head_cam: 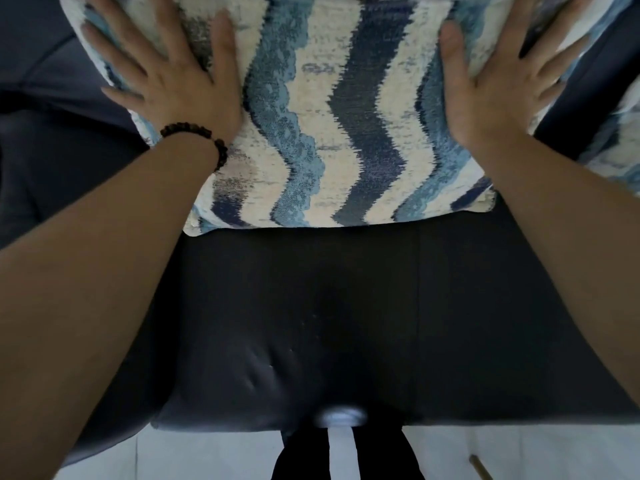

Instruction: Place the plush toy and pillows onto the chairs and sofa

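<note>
A pillow (329, 112) with wavy blue, navy and cream stripes leans against the back of a dark navy sofa (311, 323), its lower edge resting on the seat cushion. My left hand (173, 77), with a dark bead bracelet at the wrist, lies flat on the pillow's left part, fingers spread. My right hand (495, 88) lies flat on its right part, fingers spread too. Neither hand curls around the pillow. No plush toy is in view.
A second pillow (620, 140) of the same pattern shows at the right edge. The sofa's front edge runs along the bottom, with pale floor tiles (207, 455) below it. My dark-clad legs (346, 455) stand against the sofa front.
</note>
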### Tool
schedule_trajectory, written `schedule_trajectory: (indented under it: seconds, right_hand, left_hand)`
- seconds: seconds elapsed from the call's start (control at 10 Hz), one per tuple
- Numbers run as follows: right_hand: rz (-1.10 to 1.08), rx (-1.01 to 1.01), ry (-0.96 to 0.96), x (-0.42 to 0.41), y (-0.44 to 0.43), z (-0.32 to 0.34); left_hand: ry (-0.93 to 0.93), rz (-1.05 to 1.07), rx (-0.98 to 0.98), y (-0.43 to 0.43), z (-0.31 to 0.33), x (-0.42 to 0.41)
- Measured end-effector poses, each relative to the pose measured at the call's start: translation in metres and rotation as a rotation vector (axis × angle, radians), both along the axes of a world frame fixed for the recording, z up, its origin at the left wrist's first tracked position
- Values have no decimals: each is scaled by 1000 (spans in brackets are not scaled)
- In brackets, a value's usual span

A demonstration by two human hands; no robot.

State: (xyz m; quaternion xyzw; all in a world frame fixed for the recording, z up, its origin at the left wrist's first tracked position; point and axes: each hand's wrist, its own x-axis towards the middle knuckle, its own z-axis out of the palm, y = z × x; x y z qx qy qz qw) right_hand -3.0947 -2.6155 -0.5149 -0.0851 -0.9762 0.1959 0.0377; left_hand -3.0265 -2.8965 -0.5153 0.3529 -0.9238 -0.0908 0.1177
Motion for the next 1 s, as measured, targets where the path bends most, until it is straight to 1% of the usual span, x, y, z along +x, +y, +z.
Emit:
schedule_trajectory:
  seconds: [0.1, 0.2, 0.3, 0.4, 0.5, 0.6, 0.7, 0.8, 0.9, 1.0]
  right_hand:
    - [26, -24, 195, 33, 11, -6]
    - [119, 58, 215, 84, 23, -36]
    - [223, 176, 40, 121, 35, -65]
    - [258, 178, -25, 127, 37, -64]
    - [275, 112, -81, 123, 36, -36]
    - [326, 124, -129, 122, 37, 18]
    - [362, 85, -153, 122, 42, 104]
    - [337, 41, -180, 134, 47, 200]
    - [272, -89, -162, 154, 54, 285]
    - [216, -228, -121, 187, 64, 360]
  left_hand:
    - [142, 4, -44, 17, -11, 34]
    - [123, -89, 5, 40, -38, 81]
    - [-23, -231, 61, 54, -60, 117]
    - [-58, -261, 127, 55, -56, 127]
    - [-123, -297, 179, 50, -25, 126]
    - [-172, -320, 200, 46, 29, 124]
    - [-151, -409, 207, 48, 113, 123]
    - [-130, -434, 309, 56, 209, 133]
    - [-94, -428, 439, 62, 291, 153]
    - [-28, -402, 552, 66, 357, 188]
